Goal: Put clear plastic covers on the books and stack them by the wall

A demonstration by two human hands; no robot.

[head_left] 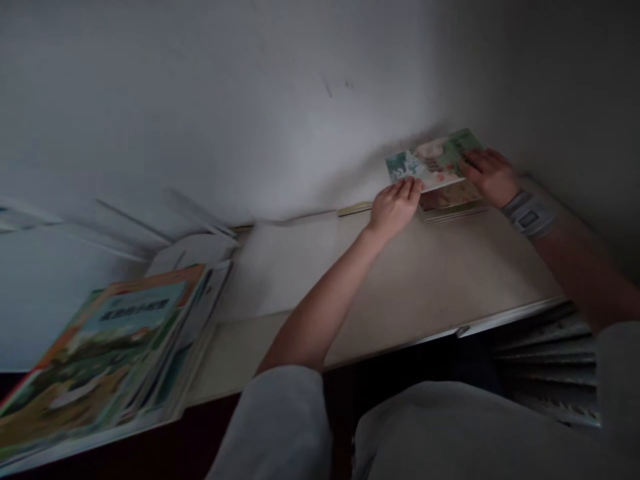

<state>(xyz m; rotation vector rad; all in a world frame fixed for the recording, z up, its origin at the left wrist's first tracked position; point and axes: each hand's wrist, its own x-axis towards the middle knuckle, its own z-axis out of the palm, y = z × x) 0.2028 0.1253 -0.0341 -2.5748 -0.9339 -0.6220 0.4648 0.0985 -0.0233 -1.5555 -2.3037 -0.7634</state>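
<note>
A pale wall (225,100) is rising behind a long light-coloured desk (440,287), on which a pile of picture-covered books (115,353) is lying at the person's left and a white sheet (285,260) is spreading beside it. At the desk's far right, an illustrated booklet (425,163) is sitting askew above a small stack (450,199), the left hand (397,208) is resting its fingers on the booklet's near left edge and the right hand (491,177) is covering its right end, their thumbs hiding, so whether either is truly grasping it I cannot tell.
</note>
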